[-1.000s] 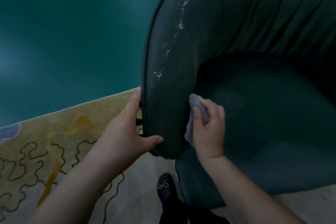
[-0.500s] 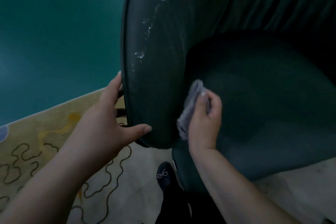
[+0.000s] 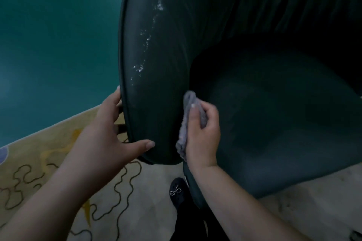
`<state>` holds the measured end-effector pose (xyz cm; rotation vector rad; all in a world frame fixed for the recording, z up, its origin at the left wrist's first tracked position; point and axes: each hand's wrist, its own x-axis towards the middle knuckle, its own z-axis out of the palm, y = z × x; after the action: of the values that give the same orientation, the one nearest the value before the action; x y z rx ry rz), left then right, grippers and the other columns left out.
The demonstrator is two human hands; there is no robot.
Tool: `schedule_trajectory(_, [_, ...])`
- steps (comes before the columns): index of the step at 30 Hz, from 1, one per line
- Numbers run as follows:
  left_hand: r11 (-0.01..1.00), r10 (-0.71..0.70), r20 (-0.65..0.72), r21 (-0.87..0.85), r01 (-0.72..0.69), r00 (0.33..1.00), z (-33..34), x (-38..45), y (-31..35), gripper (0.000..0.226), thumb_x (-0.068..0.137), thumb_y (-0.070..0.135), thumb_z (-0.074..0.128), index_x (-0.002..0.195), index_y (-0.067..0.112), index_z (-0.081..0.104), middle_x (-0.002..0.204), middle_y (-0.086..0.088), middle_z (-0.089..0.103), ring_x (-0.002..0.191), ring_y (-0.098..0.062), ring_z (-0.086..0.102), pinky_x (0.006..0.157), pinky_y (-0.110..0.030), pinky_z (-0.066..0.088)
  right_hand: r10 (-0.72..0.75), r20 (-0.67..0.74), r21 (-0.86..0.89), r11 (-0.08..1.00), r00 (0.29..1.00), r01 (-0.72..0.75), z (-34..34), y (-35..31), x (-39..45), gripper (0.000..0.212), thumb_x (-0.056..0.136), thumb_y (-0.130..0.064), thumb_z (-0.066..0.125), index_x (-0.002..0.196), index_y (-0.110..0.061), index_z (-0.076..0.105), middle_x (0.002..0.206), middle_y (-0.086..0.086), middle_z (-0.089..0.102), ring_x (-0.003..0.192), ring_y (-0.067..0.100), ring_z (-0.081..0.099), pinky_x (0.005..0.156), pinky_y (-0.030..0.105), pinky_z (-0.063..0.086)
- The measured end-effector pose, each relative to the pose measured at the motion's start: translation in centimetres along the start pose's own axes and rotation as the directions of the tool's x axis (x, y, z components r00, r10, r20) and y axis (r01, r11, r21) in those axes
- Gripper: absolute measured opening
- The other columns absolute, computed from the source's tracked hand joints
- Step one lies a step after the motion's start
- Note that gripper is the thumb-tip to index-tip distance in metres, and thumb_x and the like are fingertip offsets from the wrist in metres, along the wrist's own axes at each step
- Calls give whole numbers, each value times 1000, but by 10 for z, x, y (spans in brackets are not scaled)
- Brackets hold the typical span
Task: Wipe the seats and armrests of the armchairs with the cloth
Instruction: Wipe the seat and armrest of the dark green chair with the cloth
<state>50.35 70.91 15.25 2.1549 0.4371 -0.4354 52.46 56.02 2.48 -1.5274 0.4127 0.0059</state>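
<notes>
One armrest (image 3: 156, 84) mid-wipe, streaks left: right hand (image 3: 201, 135) grips cloth (image 3: 187, 123) beside seat (image 3: 274, 123), left hand (image 3: 109, 129) clasps armrest edge.

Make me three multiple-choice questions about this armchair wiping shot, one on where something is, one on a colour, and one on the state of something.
1. Where is the cloth?
A. between the armrest's inner side and the seat
B. on the rug
C. over the chair back

2. What colour is the cloth?
A. red
B. pale grey-lilac
C. black

3. What is the left hand doing?
A. hanging idle
B. holding a spray bottle
C. holding the armrest's front end

Answers:
1 A: the right hand presses it against the armrest, by the seat.
2 B: it shows pale against the dark green chair.
3 C: thumb on top, fingers round the outer edge.
</notes>
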Motion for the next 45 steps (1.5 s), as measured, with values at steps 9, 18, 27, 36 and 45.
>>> schedule_trajectory(9, [994, -34, -65, 100, 40, 997, 5, 1, -13, 115, 63, 25, 87, 140, 59, 9, 96, 56, 33, 76, 31, 47, 51, -1, 40, 220, -26, 9, 976, 975, -219, -7, -12, 28, 9, 96, -33, 52, 95, -25, 56, 91, -6, 64, 81, 1, 60, 73, 18, 44])
schedule_trajectory(18, [997, 49, -75, 63, -44, 996, 7, 8, -9, 113, 66, 31, 85, 146, 53, 9, 120, 38, 47, 104, 7, 56, 77, -18, 50, -320, 156, -246, 904, 934, 351, 34, -61, 42, 24, 92, -24, 60, 112, -11, 58, 106, 2, 46, 83, -3, 49, 73, -1, 36])
schedule_trajectory(27, [992, 121, 0, -29, -121, 993, -18, 43, -9, 96, 59, 42, 83, 138, 48, 29, 108, 40, 55, 96, 18, 56, 67, -7, 50, -589, 495, -295, 578, 638, 761, 51, -94, 43, 35, 89, -41, 58, 122, -29, 61, 100, 1, 46, 85, 11, 50, 71, 18, 45])
schedule_trajectory(36, [974, 212, 93, 64, -218, 973, -44, 72, -12, 126, 58, 42, 86, 150, 43, 1, 135, 39, 34, 116, 7, 48, 82, -3, 39, -522, 333, -399, 676, 785, 619, 62, -99, 53, 36, 89, -40, 59, 124, -35, 60, 97, -5, 41, 84, 8, 50, 76, 14, 45])
schedule_trajectory(45, [957, 282, 146, 30, -290, 948, -57, 99, 0, 127, 61, 36, 86, 150, 43, -4, 115, 47, 38, 100, 16, 52, 70, 0, 41, -323, -88, -363, 891, 942, 272, 59, -98, 70, 26, 90, -28, 63, 116, -29, 67, 100, -6, 50, 97, 4, 57, 82, 2, 39])
